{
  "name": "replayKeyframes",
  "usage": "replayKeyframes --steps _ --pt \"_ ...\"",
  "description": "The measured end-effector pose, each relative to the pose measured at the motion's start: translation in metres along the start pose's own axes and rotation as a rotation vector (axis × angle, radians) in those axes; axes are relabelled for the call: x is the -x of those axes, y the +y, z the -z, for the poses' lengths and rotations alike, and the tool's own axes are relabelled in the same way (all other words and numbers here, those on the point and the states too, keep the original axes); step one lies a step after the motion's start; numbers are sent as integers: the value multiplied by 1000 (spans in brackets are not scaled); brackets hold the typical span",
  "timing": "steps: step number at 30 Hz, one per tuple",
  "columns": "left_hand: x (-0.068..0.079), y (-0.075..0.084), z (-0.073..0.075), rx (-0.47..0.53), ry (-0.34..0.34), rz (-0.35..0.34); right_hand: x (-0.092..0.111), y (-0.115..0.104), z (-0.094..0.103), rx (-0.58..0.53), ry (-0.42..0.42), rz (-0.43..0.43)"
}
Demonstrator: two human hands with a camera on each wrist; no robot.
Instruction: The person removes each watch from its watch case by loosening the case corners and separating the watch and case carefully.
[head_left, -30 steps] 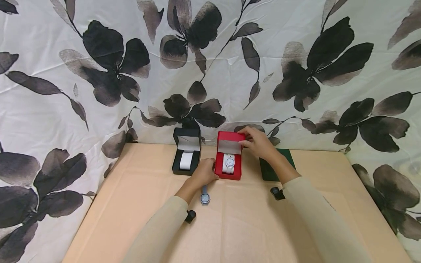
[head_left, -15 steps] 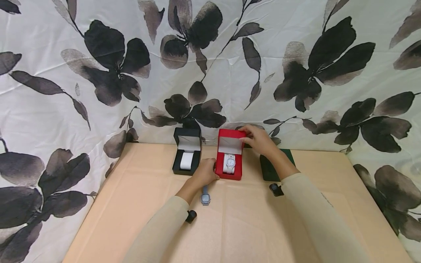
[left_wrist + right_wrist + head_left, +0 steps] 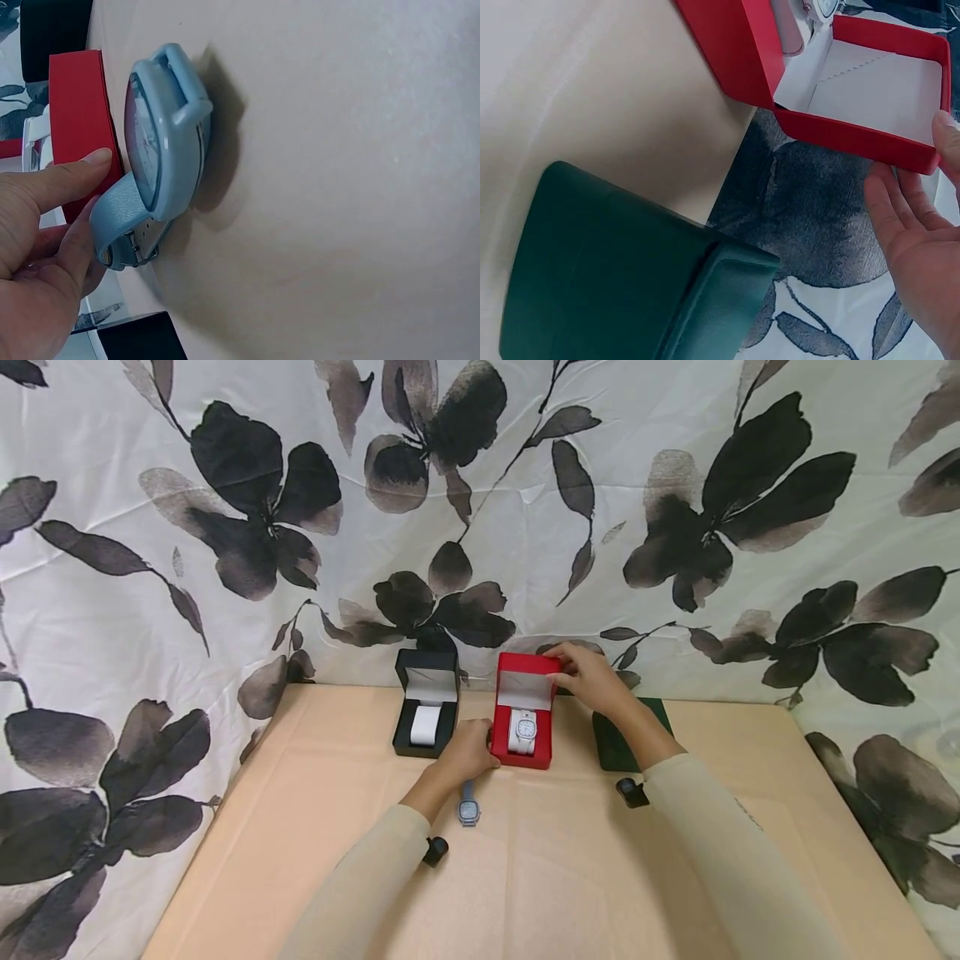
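A red watch box [image 3: 522, 761] stands with its lid raised, showing a pale lining. Inside, a white watch [image 3: 527, 728] is wrapped on its cushion. My left hand [image 3: 469, 748] holds the box's lower left corner, its thumb [image 3: 88, 166] on the red front wall. With thumb and fingers, my right hand [image 3: 588, 678] pinches the upper right edge of the lid [image 3: 859, 139]. A light blue watch [image 3: 176, 131] lies on the table just in front of the left hand; its strap passes close by the fingers in the left wrist view.
Left of the red box, an open black watch box [image 3: 402, 745] holds a bare white cushion [image 3: 425, 725]. A dark green box [image 3: 607, 262] with its lid down sits to the right, partly under the right forearm. Floral cloth [image 3: 555, 552] hangs behind the table [image 3: 510, 877].
The red box's lid has tilted slightly further up under my right hand, which rose a little with it, then stayed put. My left hand keeps its place at the box.
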State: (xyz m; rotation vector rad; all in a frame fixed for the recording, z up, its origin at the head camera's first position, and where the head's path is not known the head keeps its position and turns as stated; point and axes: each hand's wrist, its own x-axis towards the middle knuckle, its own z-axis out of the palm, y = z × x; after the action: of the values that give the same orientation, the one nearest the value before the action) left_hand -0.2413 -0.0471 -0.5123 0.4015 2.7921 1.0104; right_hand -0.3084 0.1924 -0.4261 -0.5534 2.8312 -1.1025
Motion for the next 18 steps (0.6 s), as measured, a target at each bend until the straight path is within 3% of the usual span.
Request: replayKeyframes --steps 10,18 --pt "4 -1 1 16 0 -3 9 -4 -1 8 -10 20" --pt "10 1 4 82 -3 1 24 -9 3 2 16 29"
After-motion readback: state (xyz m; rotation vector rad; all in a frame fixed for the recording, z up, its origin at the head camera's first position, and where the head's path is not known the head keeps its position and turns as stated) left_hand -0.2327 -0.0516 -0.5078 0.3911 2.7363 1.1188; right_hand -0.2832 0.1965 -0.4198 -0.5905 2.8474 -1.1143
